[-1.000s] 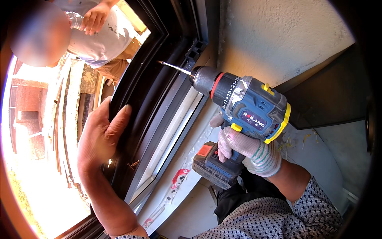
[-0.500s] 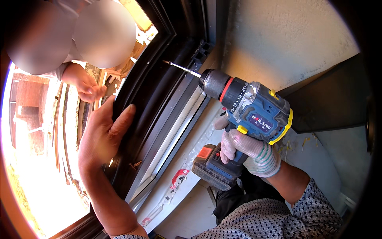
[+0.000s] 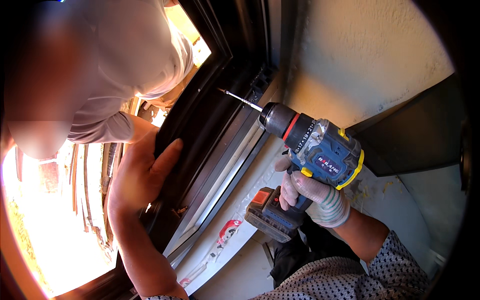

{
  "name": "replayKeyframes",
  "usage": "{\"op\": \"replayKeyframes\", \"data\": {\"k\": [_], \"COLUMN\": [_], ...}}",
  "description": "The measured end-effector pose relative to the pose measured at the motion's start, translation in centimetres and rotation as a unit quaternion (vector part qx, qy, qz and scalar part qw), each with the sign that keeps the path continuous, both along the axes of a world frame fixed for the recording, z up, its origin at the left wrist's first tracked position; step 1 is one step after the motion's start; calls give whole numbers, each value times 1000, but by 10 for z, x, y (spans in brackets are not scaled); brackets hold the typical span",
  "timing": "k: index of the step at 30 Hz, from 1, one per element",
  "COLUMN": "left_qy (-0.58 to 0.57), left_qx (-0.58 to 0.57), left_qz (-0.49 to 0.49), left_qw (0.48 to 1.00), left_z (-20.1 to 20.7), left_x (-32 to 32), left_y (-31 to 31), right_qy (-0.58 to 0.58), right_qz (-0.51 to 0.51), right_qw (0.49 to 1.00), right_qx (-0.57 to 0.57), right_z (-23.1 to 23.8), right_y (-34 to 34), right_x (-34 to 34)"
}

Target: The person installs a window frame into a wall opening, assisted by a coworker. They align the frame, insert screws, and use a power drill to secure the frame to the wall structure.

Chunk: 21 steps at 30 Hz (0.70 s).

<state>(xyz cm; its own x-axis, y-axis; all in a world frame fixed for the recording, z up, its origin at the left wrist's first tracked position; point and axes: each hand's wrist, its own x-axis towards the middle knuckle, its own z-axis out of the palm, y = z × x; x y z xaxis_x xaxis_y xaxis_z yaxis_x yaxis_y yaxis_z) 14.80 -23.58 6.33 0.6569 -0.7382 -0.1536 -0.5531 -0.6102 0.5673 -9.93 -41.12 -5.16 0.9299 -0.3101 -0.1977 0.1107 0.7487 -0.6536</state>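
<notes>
Head view: the drill (image 3: pixel 326 156) sits in the right hand (image 3: pixel 318 196).

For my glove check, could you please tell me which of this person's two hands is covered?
The right hand, gripping the blue-and-black cordless drill, wears a whitish knitted glove; the left hand, on the dark window frame, is bare.

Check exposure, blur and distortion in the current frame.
Head view: outdoor area largely blown out to white; head view: dark window frame loses detail and its edges bow; head view: blurred patches over the person outside; head view: drill looks fairly sharp; head view: corners fall to black.
</notes>
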Motion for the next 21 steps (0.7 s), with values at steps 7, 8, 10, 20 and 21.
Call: {"op": "replayKeyframes", "data": {"k": [7,8,10,20,21], "left_qy": [-16,-17,-20,-66,-62], "left_qx": [-22,-15,-2,2,8], "left_qz": [-20,-18,-14,-10,-9], "left_qw": [999,1000,1000,998,998], "left_z": [-1,-2,-3,-2,-1], "left_x": [1,1,3,-1,-1], "left_y": [-2,-2,-1,-4,-4], "right_qy": [22,21,19,15,14], "right_qz": [-15,-16,-18,-20,-19], "right_qw": [1000,1000,1000,999,999], "right_qx": [-8,-8,-8,-27,-29], "right_z": [6,4,0,-2,-1], "right_y": [2,2,3,0,0], "right_x": [0,-1,-1,-4,-3]}}
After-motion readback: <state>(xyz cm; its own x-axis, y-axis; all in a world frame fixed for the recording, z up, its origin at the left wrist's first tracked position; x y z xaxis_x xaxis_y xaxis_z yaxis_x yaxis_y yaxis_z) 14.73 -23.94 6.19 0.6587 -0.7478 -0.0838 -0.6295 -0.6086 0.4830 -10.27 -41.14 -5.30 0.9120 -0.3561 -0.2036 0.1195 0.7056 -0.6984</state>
